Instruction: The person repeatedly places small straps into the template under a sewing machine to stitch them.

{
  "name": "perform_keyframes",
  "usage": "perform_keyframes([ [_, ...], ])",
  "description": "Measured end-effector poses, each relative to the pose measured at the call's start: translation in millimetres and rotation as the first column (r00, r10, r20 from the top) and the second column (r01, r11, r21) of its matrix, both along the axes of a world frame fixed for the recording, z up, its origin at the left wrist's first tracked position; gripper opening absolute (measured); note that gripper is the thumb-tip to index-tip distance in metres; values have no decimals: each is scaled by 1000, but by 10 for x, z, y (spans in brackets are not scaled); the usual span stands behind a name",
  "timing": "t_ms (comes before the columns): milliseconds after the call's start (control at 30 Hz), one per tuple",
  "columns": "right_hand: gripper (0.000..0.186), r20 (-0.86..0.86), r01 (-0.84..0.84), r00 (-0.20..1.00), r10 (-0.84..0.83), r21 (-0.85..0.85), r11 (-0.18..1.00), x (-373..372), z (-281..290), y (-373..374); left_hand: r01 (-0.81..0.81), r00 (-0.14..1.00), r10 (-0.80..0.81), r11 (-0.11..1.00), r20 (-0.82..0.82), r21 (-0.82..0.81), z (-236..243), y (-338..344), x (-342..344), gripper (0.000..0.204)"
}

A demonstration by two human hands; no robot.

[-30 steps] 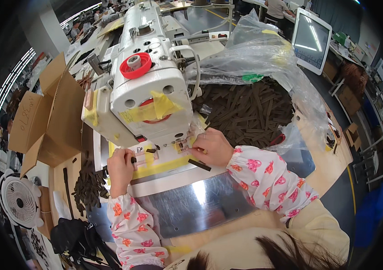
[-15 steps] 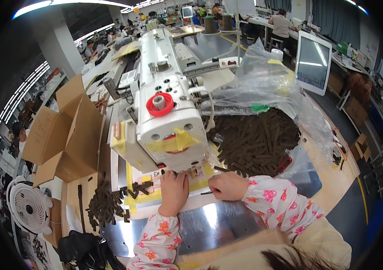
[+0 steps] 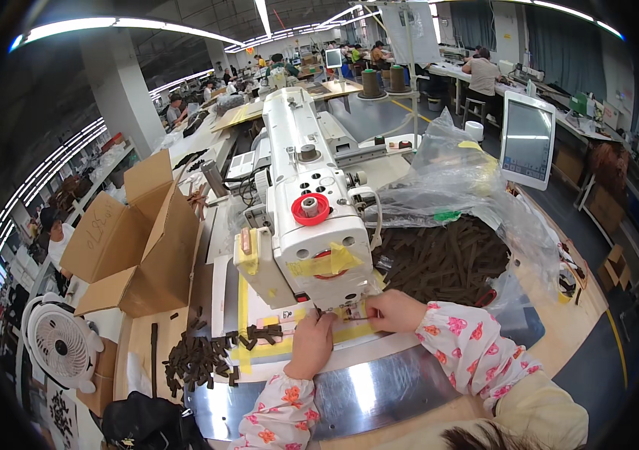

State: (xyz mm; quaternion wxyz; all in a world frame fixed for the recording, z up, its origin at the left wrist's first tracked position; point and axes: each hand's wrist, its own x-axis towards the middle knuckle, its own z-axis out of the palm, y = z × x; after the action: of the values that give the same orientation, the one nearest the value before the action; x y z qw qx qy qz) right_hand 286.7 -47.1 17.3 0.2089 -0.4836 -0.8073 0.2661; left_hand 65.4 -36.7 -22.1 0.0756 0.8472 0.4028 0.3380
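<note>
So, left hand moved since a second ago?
Yes: judged against the sewing machine, the left hand has shifted right, from off the machine's front left to nearly in front of it.

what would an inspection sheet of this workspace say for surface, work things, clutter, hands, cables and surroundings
Surface: shiny metal plate in front of the machine; wooden tabletop at right.
Work things: white sewing machine; long dark strips heaped at right by clear plastic; short dark pieces piled at left.
Clutter: open cardboard box, black bag.
Hands: left hand and right hand near the machine's front; grip unclear.
Cables: white tube beside the machine head.
Surroundings: white fan left, upright screen right, co-workers behind.
</note>
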Motion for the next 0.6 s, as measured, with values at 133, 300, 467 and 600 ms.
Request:
perform_keyframes([
  [133, 11, -89, 115, 991, -100, 176, 978, 36, -65, 116, 0, 997, 3, 999, 77, -45, 18, 36, -53, 24],
  [300, 8, -65, 16, 998, 4, 300, 954, 103, -195, 188, -6, 994, 14, 997, 104, -71, 102, 70, -49, 27],
  [467, 5, -29, -39, 998, 52, 338, 940, 130, -331, 233, 21, 995, -14, 997, 97, -72, 68, 62, -11, 24],
  [600, 6, -52, 6, 999, 14, 368, 930, 106, -339, 224, 8, 999, -2, 991, 48, -132, 102, 9, -18, 20],
])
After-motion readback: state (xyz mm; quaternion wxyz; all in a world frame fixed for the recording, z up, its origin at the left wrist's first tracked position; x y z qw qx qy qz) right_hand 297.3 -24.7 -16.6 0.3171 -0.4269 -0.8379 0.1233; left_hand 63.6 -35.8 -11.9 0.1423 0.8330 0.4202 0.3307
